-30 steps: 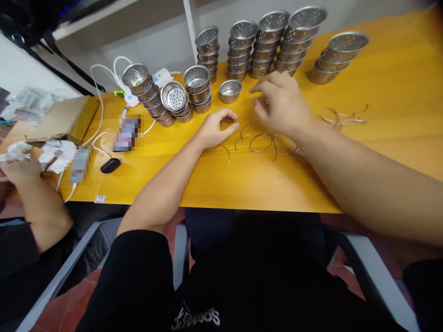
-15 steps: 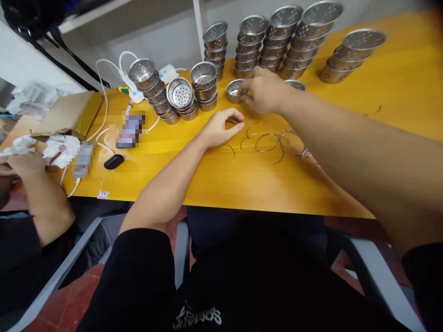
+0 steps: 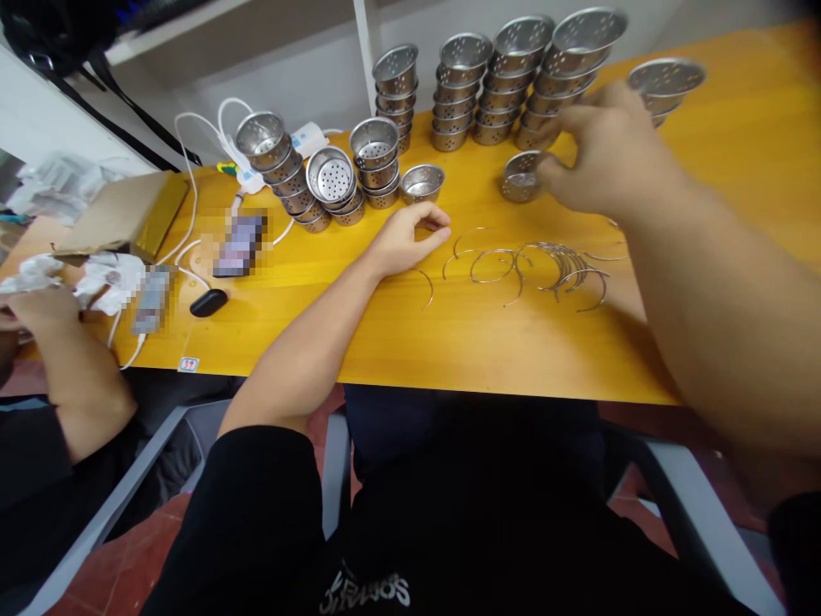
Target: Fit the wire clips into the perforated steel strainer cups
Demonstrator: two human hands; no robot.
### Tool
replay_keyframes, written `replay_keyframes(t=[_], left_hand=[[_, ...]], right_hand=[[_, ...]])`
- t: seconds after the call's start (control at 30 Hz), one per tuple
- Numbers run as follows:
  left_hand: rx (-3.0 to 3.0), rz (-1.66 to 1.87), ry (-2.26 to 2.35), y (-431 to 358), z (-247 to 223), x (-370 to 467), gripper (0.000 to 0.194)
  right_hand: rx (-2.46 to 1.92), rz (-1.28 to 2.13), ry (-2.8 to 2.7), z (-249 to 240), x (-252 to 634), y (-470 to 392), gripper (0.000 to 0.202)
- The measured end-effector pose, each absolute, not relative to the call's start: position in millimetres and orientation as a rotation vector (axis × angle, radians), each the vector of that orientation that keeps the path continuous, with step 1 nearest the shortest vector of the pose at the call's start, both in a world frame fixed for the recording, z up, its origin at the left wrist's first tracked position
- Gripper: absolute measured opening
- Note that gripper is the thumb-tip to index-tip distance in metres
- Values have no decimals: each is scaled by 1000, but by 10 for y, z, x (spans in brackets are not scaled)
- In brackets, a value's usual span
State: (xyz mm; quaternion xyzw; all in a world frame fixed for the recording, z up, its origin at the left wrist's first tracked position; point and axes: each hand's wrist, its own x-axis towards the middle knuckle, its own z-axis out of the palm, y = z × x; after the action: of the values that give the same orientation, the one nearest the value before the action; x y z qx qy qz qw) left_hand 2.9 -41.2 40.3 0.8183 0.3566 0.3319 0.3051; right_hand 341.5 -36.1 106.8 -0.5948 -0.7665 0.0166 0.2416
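My left hand (image 3: 410, 239) rests on the yellow table with fingers loosely curved and a gap between thumb and fingertips; nothing is in it. Just behind it stands a small perforated metal cup (image 3: 422, 184). My right hand (image 3: 599, 154), blurred, is raised over the right part of the table, thumb and fingers apart. Its thumb overlaps the right side of another perforated metal cup (image 3: 522, 177); whether they touch I cannot tell. Several thin curved wires (image 3: 564, 265) lie on the table in front of the hands.
Stacks of perforated cups (image 3: 458, 94) line the back, with more stacks at left (image 3: 273, 162) and right (image 3: 667, 81). A phone (image 3: 240, 245), a black case (image 3: 209, 303), white cables and a cardboard box (image 3: 121, 214) lie left. Another person's arm (image 3: 83, 368) rests at the far left.
My right hand has left the small cup near my left hand and moved right. That cup now stands slightly left and nearer. The second cup also appears farther left. My left hand stays put.
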Motion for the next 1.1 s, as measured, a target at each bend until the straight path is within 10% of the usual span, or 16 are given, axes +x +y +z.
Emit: replay_keyframes(t=[0.37, 1.1], left_hand=[[2173, 1062, 1242, -214, 283, -159, 53], [2305, 898, 1067, -386, 464, -76, 37]], right_hand=[[-1703, 220, -2207, 676, 3695, -228, 43], [-1519, 176, -2257, 804, 3421, -401, 40]])
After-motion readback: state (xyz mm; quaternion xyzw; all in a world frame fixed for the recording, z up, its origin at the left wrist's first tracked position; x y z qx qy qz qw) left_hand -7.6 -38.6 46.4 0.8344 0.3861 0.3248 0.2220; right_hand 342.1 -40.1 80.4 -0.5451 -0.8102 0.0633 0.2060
